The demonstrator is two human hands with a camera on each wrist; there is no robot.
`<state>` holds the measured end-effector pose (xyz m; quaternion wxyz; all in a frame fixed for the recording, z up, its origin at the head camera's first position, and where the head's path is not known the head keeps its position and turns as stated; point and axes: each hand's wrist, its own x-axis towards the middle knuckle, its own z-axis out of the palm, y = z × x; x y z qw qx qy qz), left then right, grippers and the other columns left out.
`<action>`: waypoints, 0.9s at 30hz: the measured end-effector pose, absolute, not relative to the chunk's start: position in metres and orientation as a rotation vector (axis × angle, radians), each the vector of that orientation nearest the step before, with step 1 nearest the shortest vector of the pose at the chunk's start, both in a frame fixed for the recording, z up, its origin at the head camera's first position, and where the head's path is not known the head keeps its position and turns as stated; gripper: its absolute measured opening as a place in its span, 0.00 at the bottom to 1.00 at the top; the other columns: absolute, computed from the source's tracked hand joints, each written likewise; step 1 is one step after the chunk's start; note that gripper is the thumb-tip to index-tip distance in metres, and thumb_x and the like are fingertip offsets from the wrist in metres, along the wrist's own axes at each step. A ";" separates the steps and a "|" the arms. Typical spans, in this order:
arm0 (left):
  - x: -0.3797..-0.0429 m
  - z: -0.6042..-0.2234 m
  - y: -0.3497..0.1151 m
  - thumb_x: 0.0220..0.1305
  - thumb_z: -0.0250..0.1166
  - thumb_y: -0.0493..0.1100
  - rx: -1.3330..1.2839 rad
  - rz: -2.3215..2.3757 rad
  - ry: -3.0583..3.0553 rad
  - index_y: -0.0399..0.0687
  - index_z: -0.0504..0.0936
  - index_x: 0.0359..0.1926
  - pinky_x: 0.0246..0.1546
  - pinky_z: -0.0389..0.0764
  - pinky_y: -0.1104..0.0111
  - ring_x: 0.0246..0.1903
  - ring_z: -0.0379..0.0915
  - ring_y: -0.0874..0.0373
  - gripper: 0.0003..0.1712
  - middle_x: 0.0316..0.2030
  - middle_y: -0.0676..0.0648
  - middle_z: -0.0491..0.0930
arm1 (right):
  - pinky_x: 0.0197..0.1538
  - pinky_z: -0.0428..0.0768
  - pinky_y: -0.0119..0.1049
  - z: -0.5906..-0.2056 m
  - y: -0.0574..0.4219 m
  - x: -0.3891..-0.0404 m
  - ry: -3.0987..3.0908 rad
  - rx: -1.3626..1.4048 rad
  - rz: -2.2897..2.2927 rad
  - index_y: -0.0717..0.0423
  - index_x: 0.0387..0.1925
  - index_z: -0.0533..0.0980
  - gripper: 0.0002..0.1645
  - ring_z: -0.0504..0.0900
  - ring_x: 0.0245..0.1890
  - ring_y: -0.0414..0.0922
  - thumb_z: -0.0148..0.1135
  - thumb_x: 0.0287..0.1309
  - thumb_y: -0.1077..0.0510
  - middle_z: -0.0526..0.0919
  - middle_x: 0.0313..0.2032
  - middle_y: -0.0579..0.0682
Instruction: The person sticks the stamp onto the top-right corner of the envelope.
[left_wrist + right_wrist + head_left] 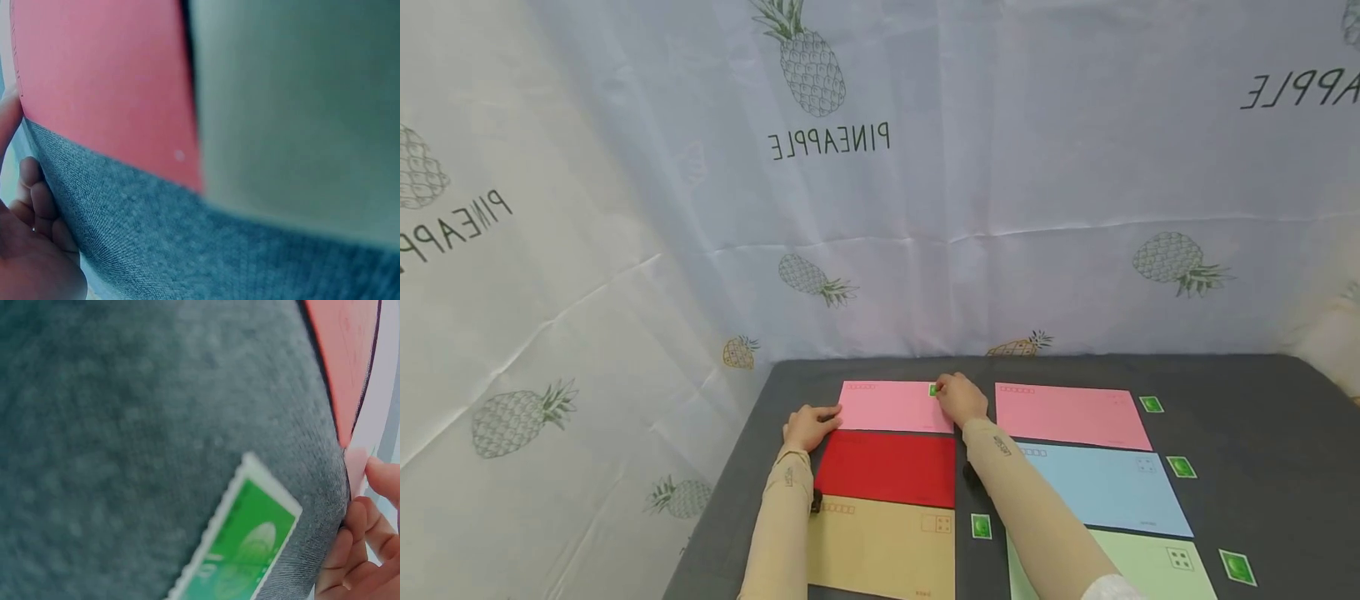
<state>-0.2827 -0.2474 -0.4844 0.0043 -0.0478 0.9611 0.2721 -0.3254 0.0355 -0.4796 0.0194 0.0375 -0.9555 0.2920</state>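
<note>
Head view: green stamp [933, 389] at the left pink envelope's [883, 408] far-right corner.
Left hand [808, 427] lies relaxed at its left edge; right hand [962, 402] touches the stamp, pinching or pressing I cannot tell. Left wrist view: contact only at the edge, so it may slide. Right wrist view hides the stamp; I could miss crookedness.

Bare bench [981, 575] is showing between the envelopes [880, 546], but a green stamp [981, 526] is lying there and the right grip [962, 400] is blocking the far end.
</note>
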 end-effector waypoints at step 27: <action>-0.280 -0.480 -0.246 0.60 0.63 0.51 -0.155 0.838 3.008 0.59 0.79 0.55 0.47 0.63 0.46 0.49 0.67 0.38 0.21 0.49 0.37 0.76 | 0.47 0.76 0.53 -0.483 0.043 -0.331 -2.970 0.134 0.997 0.54 0.54 0.71 0.21 0.79 0.43 0.53 0.56 0.58 0.56 0.79 0.48 0.57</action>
